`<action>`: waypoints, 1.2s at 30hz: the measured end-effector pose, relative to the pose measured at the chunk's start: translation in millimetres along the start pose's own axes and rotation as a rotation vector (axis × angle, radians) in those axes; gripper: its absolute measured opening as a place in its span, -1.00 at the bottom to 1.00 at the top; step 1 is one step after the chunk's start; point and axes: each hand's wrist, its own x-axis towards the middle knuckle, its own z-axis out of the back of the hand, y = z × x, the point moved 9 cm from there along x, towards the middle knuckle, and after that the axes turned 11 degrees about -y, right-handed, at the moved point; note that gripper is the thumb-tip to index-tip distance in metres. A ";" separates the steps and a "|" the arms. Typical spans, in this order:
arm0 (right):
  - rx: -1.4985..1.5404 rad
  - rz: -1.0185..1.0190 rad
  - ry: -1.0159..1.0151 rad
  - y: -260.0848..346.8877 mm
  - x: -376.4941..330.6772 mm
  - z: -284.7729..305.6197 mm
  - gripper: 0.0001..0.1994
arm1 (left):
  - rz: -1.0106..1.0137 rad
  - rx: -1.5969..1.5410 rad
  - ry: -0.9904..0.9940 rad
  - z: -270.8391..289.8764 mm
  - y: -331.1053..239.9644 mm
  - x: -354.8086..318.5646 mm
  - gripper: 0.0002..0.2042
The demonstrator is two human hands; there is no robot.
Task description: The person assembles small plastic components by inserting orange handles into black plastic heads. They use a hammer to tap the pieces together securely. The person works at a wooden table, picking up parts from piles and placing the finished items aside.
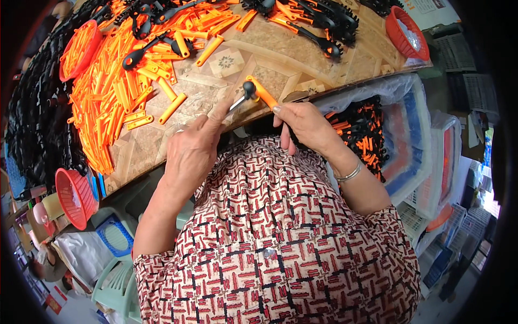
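My right hand (303, 125) grips an orange plastic handle (262, 92) with a black fitting at its end, held just over the table's near edge. My left hand (193, 148) holds a thin metal tool (235, 103) whose tip meets that black fitting. Both hands hover above the patterned tabletop (270, 51). A heap of loose orange handles (116, 89) lies to the left, mixed with black spoon-like parts (141, 54).
Red baskets stand at the table's left (80, 48), far right (406, 33) and below left (75, 197). A plastic-lined bin (399, 140) of black and orange pieces sits on my right. Black parts (324, 21) pile along the far edge. Stools and crates crowd the floor.
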 end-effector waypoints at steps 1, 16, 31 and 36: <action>-0.006 0.011 0.002 0.6 -0.4 0.2 -0.49 | -0.037 -0.115 -0.112 12.2 -6.5 1.8 -0.43; 0.097 -0.017 -0.015 -10.7 -3.6 2.1 -0.61 | -0.109 -0.173 -0.093 18.0 -32.4 4.9 -0.49; -0.902 0.563 -0.660 63.9 -36.8 197.8 -0.78 | 0.633 -0.888 -0.307 7.6 66.0 7.6 -0.53; -1.233 1.116 -0.885 126.5 10.9 111.7 -0.80 | 0.567 -0.573 -0.443 44.3 87.2 8.3 -0.71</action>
